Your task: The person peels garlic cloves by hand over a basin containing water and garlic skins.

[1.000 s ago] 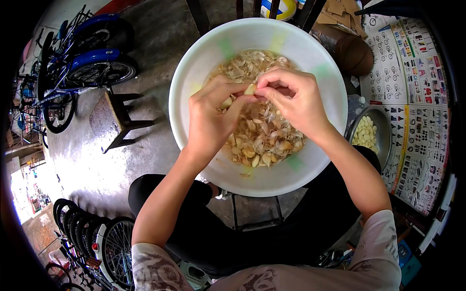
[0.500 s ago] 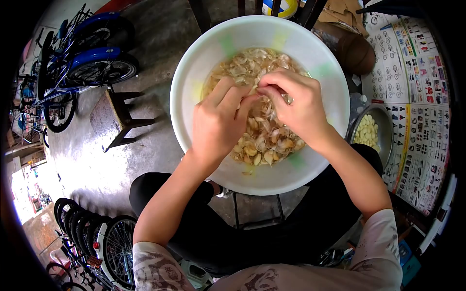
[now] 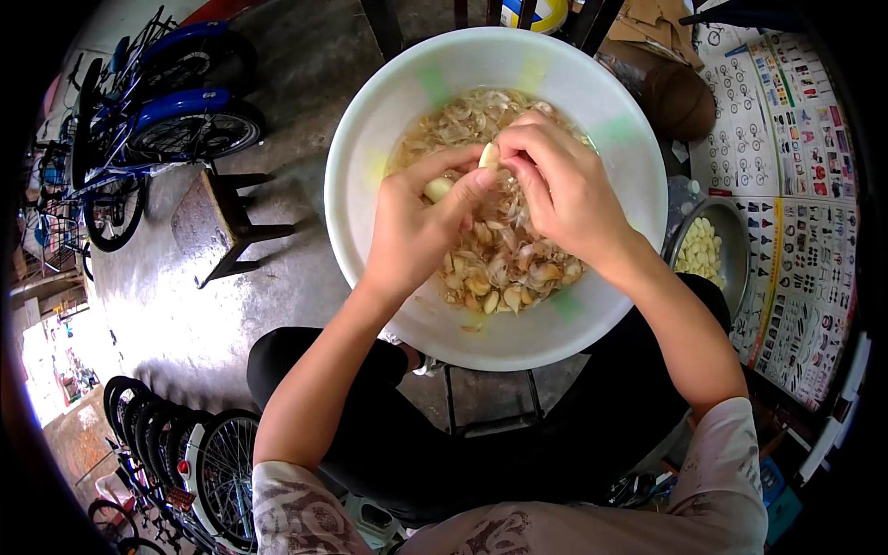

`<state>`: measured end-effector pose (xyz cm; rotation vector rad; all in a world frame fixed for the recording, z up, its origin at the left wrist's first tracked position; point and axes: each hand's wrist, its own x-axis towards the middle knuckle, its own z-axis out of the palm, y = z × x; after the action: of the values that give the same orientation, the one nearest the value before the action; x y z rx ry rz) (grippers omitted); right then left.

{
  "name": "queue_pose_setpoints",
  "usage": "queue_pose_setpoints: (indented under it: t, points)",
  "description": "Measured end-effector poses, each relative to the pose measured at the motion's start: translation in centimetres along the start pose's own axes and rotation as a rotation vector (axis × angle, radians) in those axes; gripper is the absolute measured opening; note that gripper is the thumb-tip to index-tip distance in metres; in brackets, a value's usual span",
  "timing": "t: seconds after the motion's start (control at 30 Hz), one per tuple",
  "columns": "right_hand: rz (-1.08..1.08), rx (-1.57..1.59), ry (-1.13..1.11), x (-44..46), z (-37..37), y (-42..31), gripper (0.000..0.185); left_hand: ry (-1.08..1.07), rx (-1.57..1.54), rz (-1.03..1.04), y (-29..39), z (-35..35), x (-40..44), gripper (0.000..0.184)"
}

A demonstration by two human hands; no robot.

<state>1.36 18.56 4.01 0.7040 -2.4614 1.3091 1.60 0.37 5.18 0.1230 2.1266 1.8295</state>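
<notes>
Above a large white basin (image 3: 476, 342), my left hand (image 3: 407, 222) pinches a pale garlic clove (image 3: 489, 156) between thumb and forefinger. A second pale clove (image 3: 437, 190) sits in the curl of the same hand. The closed fingertips of my right hand (image 3: 575, 199) press against the upper right side of the pinched clove. Below both hands, water in the basin holds many loose papery garlic skins (image 3: 462, 120). Unpeeled-looking cloves (image 3: 499, 298) lie among them, toward the near side.
A metal bowl (image 3: 737, 254) with peeled garlic cloves (image 3: 700, 250) stands right of the basin, by my knee. Printed sheets (image 3: 786, 213) cover the surface beyond it. To the left are a small wooden stool (image 3: 211, 227), blue bicycles (image 3: 185, 120) and a row of wheels (image 3: 227, 472).
My hands have turned and parted slightly at the fingertips. The pinched clove and the second clove in my left hand now show plainly.
</notes>
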Motion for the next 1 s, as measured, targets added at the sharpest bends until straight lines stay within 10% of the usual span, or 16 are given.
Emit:
queue_pose_setpoints:
  t: [0.67,1.0]
  points:
    - [-0.192,-0.212,-0.121,0.0,-0.2,0.0,0.015,0.041,-0.39,-0.351,-1.2,-1.5,0.8,0.028]
    - [0.18,0.289,-0.265,0.4,-1.9,-0.1,0.026,-0.025,-0.587,-0.219,-1.8,-1.9,1.1,0.028]
